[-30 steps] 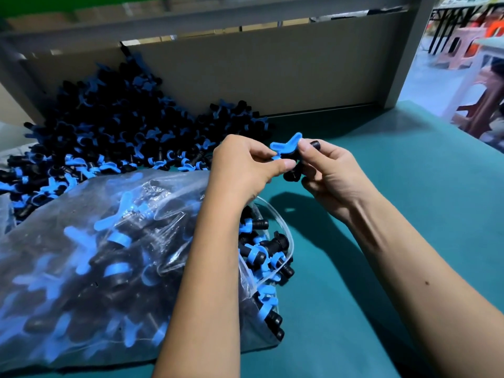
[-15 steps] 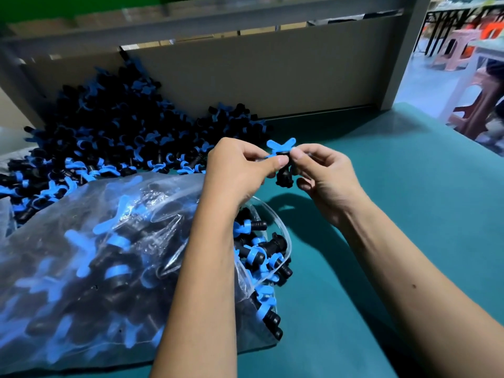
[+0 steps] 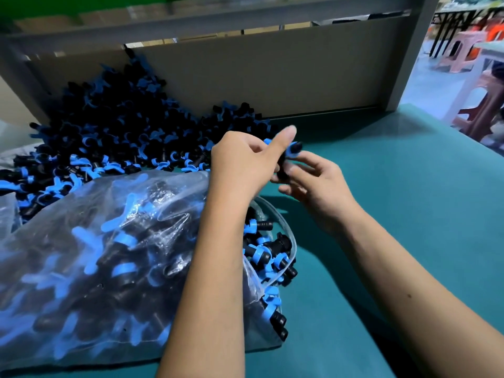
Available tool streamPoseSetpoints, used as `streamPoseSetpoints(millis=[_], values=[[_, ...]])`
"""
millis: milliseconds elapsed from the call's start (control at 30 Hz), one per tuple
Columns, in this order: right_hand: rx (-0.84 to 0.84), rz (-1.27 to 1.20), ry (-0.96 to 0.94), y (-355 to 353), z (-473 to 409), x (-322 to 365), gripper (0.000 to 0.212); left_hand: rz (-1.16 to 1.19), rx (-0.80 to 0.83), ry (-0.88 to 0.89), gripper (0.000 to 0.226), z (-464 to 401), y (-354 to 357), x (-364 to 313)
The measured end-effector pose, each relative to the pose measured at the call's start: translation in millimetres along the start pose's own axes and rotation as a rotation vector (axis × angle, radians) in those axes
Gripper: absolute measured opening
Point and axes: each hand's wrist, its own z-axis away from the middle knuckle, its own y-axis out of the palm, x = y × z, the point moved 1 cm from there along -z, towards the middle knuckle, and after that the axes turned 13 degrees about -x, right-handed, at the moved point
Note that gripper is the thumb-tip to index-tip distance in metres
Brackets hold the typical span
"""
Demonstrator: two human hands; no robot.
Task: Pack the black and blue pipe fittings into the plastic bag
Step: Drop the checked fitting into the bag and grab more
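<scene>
A clear plastic bag (image 3: 81, 219) lies on its side at the lower left, packed with black and blue pipe fittings, its mouth (image 3: 286, 241) facing right with fittings spilling out. A large loose pile of the same fittings (image 3: 109, 137) heaps against the back board. Above the bag's mouth both hands meet on one fitting (image 3: 293, 151). My left hand (image 3: 242, 162) curls round its blue part, thumb stretched up over it. My right hand (image 3: 313, 181) pinches its black end from below, fingers partly spread.
A teal mat (image 3: 395, 200) covers the table to the right of the bag. A beige board (image 3: 272, 75) in a grey frame closes the back. Plastic stools (image 3: 463, 47) stand on the floor beyond the table's right edge.
The fitting has turned between the hands; its blue wing no longer sticks up. My left thumb has risen over it and my right fingers have slid lower and spread.
</scene>
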Motion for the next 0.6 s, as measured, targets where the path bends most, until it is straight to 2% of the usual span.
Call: streamPoseSetpoints(millis=[67,100,133,200,300,367,500,600], values=[[-0.03,-0.456,0.347,-1,-2,1,0.023,0.062,-0.099,0.027,0.071,-1,-5,-7],[-0.021,-0.61,0.458,-6,-4,2,0.027,0.1,-0.175,0.048,0.073,-2,-8,-10],[0.02,-0.647,0.499,-12,-6,4,0.028,0.166,-0.227,0.056,0.07,-2,-11,-13],[0.157,-0.429,0.381,-23,-6,13,0.024,0.351,-0.242,0.036,0.059,-3,-17,-19],[0.348,0.109,0.06,-32,-4,37,0.025,0.56,-0.192,0.043,0.04,-2,-27,-32],[0.392,0.368,-0.094,-26,-3,48,0.024,0.62,-0.125,0.094,0.036,1,-32,-42],[0.486,0.466,-0.3,13,19,51,0.019,0.574,-0.013,0.226,0.041,9,-37,-54],[0.528,0.47,-0.411,50,43,39,0.008,0.527,0.005,0.251,0.042,16,-41,-62]])
